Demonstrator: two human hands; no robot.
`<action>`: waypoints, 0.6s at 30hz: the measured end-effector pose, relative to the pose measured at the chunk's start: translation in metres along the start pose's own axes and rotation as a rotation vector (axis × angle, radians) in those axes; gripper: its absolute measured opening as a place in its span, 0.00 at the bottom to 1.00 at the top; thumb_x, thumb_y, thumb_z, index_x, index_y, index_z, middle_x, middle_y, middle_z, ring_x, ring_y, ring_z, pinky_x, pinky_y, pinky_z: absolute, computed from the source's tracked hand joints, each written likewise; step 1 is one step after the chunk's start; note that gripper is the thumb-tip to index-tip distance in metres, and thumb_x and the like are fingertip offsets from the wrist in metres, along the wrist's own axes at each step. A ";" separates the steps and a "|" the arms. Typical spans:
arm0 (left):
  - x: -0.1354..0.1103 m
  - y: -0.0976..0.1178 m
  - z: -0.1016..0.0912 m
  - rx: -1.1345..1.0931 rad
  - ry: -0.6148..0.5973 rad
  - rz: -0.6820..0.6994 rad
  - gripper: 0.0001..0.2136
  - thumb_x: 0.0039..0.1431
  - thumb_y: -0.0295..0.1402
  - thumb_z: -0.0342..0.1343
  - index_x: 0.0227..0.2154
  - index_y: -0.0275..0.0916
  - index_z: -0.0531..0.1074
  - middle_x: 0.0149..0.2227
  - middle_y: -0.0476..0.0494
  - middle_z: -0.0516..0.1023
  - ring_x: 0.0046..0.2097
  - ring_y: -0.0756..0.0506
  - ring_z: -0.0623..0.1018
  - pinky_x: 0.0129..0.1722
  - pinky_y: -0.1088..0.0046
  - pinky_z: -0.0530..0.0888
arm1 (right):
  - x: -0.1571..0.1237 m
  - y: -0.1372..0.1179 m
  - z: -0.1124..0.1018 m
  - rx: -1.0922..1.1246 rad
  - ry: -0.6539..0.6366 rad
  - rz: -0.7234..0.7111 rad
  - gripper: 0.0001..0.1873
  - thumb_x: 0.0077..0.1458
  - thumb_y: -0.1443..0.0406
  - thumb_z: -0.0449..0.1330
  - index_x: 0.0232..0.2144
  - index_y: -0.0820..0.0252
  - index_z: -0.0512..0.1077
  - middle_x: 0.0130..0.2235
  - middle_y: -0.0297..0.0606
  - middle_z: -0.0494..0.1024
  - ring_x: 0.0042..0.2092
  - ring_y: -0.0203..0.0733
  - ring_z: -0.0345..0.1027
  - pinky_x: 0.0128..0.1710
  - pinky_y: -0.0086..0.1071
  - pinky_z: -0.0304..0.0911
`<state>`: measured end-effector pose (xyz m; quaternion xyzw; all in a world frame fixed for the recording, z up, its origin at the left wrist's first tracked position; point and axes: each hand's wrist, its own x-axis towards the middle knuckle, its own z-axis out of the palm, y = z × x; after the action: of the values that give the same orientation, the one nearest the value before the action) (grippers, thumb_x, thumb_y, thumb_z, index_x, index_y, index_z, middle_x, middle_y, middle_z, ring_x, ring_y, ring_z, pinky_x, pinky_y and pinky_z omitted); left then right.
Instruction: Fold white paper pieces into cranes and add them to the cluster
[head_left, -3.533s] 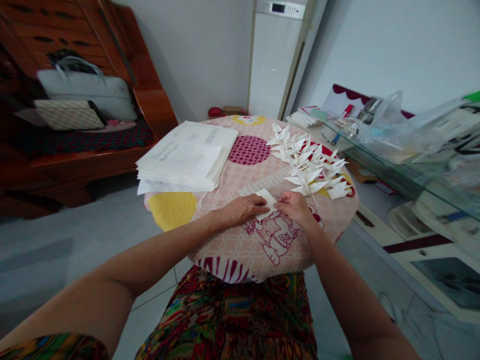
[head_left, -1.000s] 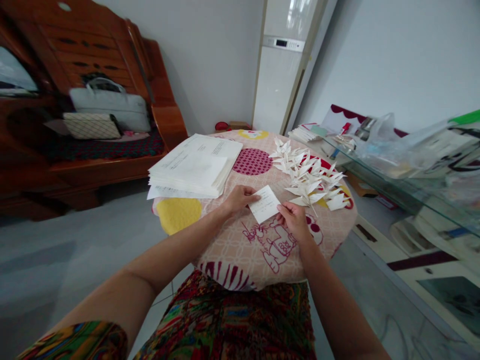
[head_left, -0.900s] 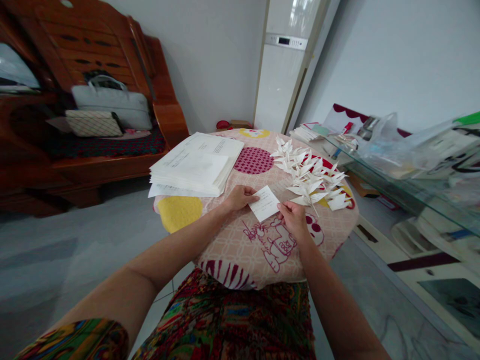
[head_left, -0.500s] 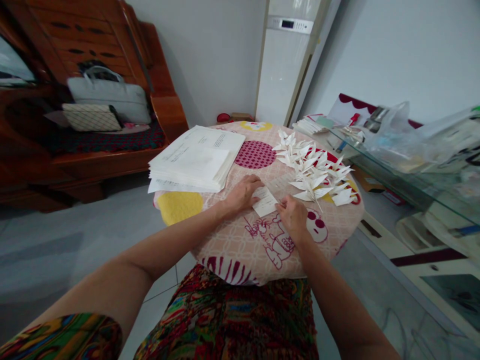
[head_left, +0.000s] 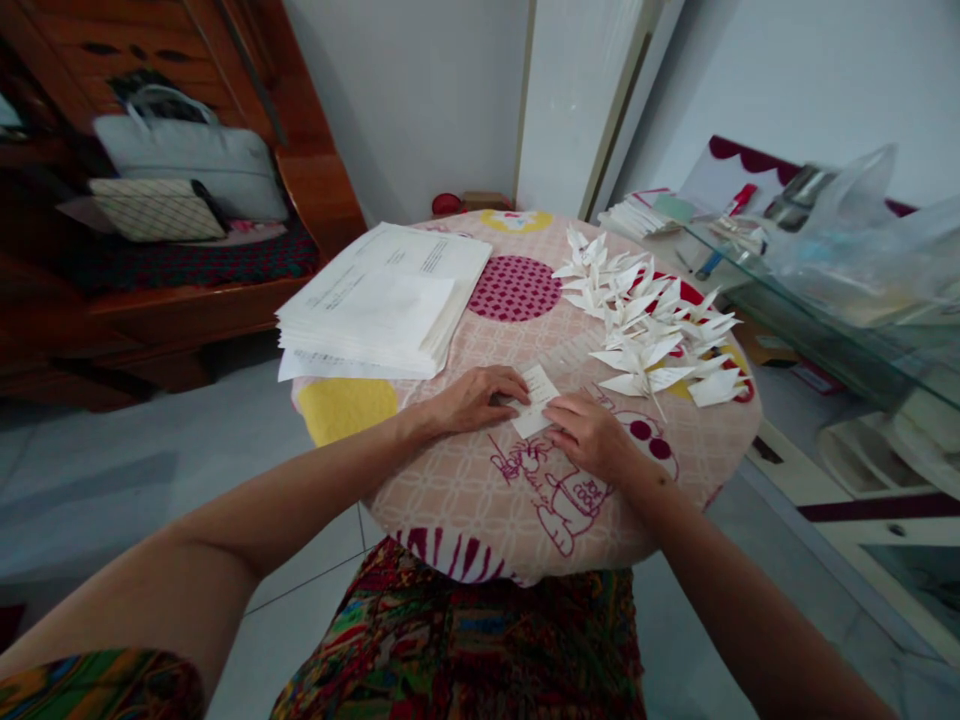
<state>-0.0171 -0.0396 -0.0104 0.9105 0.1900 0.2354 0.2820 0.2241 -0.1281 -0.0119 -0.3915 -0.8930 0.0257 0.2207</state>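
Note:
A small folded piece of white paper (head_left: 537, 386) with printed lines lies on the patterned tablecloth in front of me. My left hand (head_left: 484, 395) holds the paper's left edge, fingers bent over it and the thumb tucked below. On the opposite edge, the fingers of my right hand (head_left: 589, 430) are pressed together over the paper. Just beyond it is a pale, see-through strip (head_left: 570, 352) whose kind I cannot make out. Several folded paper cranes (head_left: 637, 310) are gathered to the right. To the left rises a thick stack of printed paper sheets (head_left: 375, 290).
The round table (head_left: 442, 500) has a pink cloth. At right stands a glass-topped cabinet (head_left: 810, 320) with a plastic bag (head_left: 840, 240), papers and a red-capped item. A wooden bench (head_left: 315, 190) at left carries a grey bag (head_left: 187, 160) and a quilted pouch (head_left: 154, 208).
My right hand has gone from pinching the paper's right corner to laying its fingers across that edge. The left hand stays on the left side. The camera view has tilted down slightly.

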 end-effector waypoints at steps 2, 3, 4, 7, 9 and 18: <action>-0.003 0.003 0.001 -0.023 0.018 -0.022 0.08 0.61 0.29 0.58 0.42 0.37 0.79 0.46 0.39 0.80 0.48 0.45 0.79 0.50 0.66 0.74 | 0.002 0.001 -0.002 -0.037 -0.029 -0.029 0.06 0.62 0.69 0.57 0.37 0.63 0.75 0.39 0.47 0.77 0.43 0.49 0.67 0.46 0.41 0.65; -0.004 0.005 0.002 -0.034 0.026 -0.028 0.08 0.61 0.29 0.58 0.41 0.37 0.79 0.45 0.40 0.80 0.48 0.45 0.79 0.50 0.66 0.75 | 0.003 0.001 -0.002 -0.057 -0.046 -0.039 0.07 0.62 0.69 0.57 0.37 0.63 0.75 0.39 0.47 0.77 0.43 0.49 0.67 0.45 0.41 0.64; -0.006 0.007 0.001 -0.041 0.029 -0.028 0.08 0.61 0.29 0.58 0.41 0.37 0.79 0.45 0.40 0.80 0.48 0.45 0.79 0.49 0.66 0.75 | 0.003 0.001 -0.001 -0.073 -0.061 -0.048 0.08 0.63 0.70 0.56 0.37 0.63 0.75 0.38 0.47 0.77 0.43 0.49 0.67 0.45 0.40 0.64; -0.008 0.012 0.000 -0.033 0.004 -0.020 0.09 0.61 0.31 0.59 0.42 0.37 0.79 0.46 0.39 0.80 0.49 0.44 0.78 0.50 0.66 0.74 | 0.004 0.001 0.002 -0.072 -0.056 -0.052 0.12 0.64 0.71 0.52 0.34 0.62 0.75 0.37 0.46 0.76 0.41 0.48 0.67 0.43 0.39 0.64; -0.009 0.016 -0.001 -0.008 -0.017 -0.018 0.11 0.59 0.34 0.62 0.43 0.37 0.79 0.47 0.39 0.79 0.49 0.43 0.78 0.50 0.66 0.74 | 0.006 0.002 0.003 -0.030 -0.019 -0.022 0.14 0.64 0.72 0.51 0.32 0.62 0.75 0.35 0.46 0.76 0.41 0.47 0.67 0.43 0.39 0.63; 0.000 0.030 0.011 0.013 0.078 -0.240 0.06 0.61 0.31 0.57 0.29 0.35 0.74 0.33 0.45 0.76 0.35 0.49 0.75 0.36 0.73 0.70 | 0.021 0.006 -0.001 0.222 0.045 0.204 0.11 0.60 0.72 0.56 0.27 0.60 0.74 0.31 0.39 0.74 0.36 0.41 0.67 0.38 0.33 0.60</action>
<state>-0.0052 -0.0672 -0.0002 0.8731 0.3100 0.2339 0.2947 0.2158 -0.1091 -0.0043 -0.4539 -0.8351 0.1378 0.2788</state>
